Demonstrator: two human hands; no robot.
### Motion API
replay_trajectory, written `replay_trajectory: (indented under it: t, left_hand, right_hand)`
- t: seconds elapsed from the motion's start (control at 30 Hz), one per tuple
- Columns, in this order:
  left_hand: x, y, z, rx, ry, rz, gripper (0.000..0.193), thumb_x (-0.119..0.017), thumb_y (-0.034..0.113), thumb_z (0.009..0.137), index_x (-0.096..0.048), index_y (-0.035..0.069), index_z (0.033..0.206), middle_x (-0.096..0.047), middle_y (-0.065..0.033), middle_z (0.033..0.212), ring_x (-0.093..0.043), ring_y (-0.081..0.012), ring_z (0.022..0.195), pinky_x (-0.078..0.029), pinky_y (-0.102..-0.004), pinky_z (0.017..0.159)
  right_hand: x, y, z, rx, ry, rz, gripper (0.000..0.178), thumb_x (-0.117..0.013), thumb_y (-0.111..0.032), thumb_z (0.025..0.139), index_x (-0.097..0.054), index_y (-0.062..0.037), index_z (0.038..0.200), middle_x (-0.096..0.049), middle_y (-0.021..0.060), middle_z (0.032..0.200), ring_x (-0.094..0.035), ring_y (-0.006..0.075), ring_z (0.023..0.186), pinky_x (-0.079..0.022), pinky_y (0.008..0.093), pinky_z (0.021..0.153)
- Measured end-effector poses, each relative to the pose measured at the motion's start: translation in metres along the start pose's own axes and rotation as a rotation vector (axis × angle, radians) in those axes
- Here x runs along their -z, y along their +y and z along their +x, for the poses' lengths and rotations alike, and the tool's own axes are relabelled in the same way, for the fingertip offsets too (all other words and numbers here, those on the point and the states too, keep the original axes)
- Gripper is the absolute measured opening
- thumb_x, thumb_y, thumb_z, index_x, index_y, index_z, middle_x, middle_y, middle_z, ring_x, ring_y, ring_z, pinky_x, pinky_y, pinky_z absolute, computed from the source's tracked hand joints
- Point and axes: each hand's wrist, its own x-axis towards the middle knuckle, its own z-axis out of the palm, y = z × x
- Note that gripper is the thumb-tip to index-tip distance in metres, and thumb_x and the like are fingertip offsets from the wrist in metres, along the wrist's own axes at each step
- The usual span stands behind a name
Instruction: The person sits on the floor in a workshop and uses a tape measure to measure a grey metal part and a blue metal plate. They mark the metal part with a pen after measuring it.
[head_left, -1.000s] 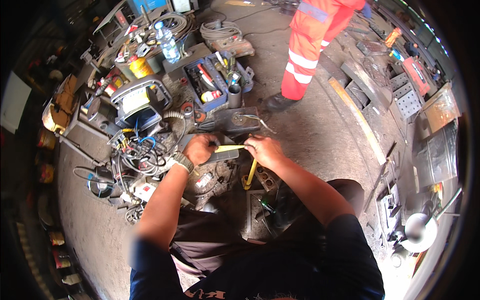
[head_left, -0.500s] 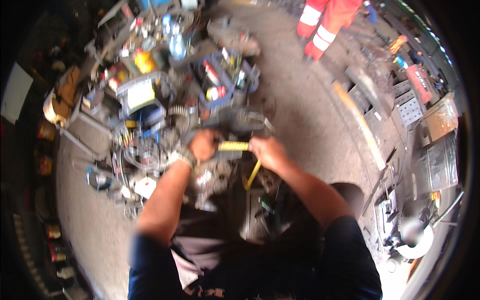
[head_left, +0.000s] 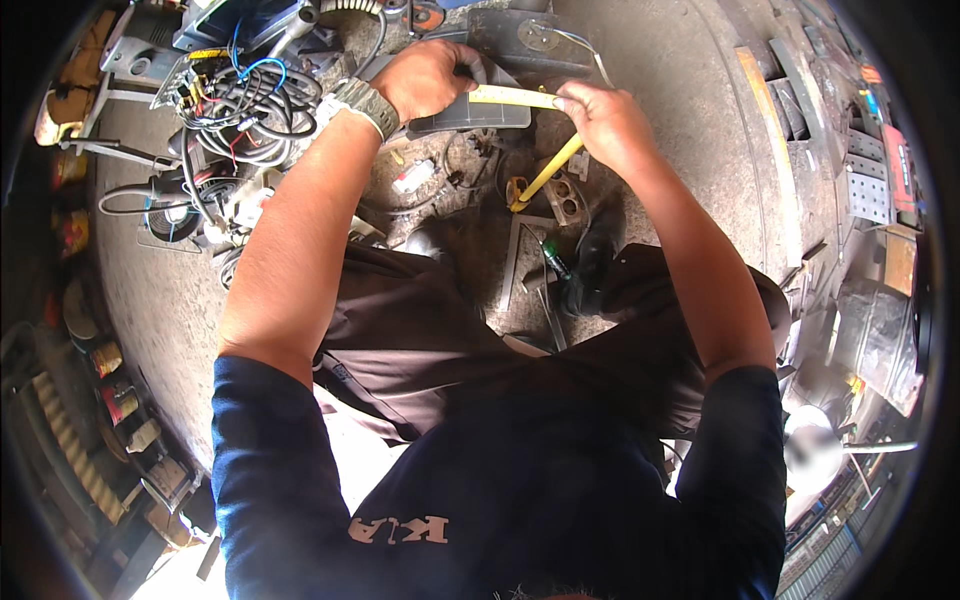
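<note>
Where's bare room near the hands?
Right: floor between the right hand and wood strip. Left: floor beside the left forearm, nearer the body than the cables. Crowded: left of the left hand, with cables; below the tape, around the block.

Can't make out the markings on the thin, flat yellow measuring tape (head_left: 515,97), they're way too small, and the spot where it bends is tucked behind the bare right hand (head_left: 615,125). Fingertips on the curled bare left hand (head_left: 425,80) are mostly hidden, so no clue if they touch the tape's end. Top edge chops off the dark blue boxy housing (head_left: 210,28), and the round white thing (head_left: 812,450) off to the right is kinda smeary.
</note>
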Motion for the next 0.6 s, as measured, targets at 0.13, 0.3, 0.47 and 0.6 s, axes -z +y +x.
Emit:
replay_trajectory:
  t: [0.13,0.3,0.47,0.6]
  left_hand:
    - [0.003,0.006,-0.005,0.029,-0.015,-0.063,0.013,-0.069,0.011,0.093,-0.074,0.005,0.104,-0.072,-0.0108,0.083,-0.066,-0.0177,0.076,-0.053,-0.034,0.075]
    - [0.004,0.003,-0.004,0.024,-0.042,-0.037,0.013,-0.069,0.011,0.094,-0.074,0.005,0.104,-0.073,-0.0103,0.084,-0.066,-0.0171,0.077,-0.053,-0.0329,0.076]
    - [0.002,-0.004,-0.003,0.029,-0.057,-0.088,0.012,-0.068,0.009,0.093,-0.074,0.005,0.103,-0.074,-0.0088,0.085,-0.067,-0.016,0.079,-0.054,-0.0316,0.078]
    - [0.001,-0.007,-0.003,-0.004,-0.049,-0.042,0.014,-0.068,0.009,0.092,-0.074,0.004,0.104,-0.074,-0.0099,0.086,-0.068,-0.0164,0.08,-0.054,-0.0325,0.078]
  right_hand:
    - [-0.002,0.003,0.002,0.032,0.017,0.024,0.02,-0.059,-0.032,0.103,-0.072,-0.0185,0.11,-0.071,0.0104,0.084,-0.068,0.0352,0.08,-0.054,0.0474,0.071]
    - [0.002,0.0,0.004,0.046,0.015,-0.024,0.019,-0.058,-0.03,0.103,-0.072,-0.0188,0.11,-0.072,0.0098,0.083,-0.068,0.0344,0.078,-0.054,0.0475,0.069]
    - [-0.002,0.005,0.006,0.1,0.042,-0.011,0.017,-0.063,-0.026,0.102,-0.071,-0.0159,0.114,-0.071,0.0145,0.083,-0.067,0.0355,0.072,-0.052,0.0437,0.065]
    - [-0.001,0.004,0.006,0.085,0.018,-0.006,0.016,-0.064,-0.024,0.102,-0.071,-0.0154,0.114,-0.072,0.0145,0.084,-0.068,0.0358,0.072,-0.052,0.0438,0.065]
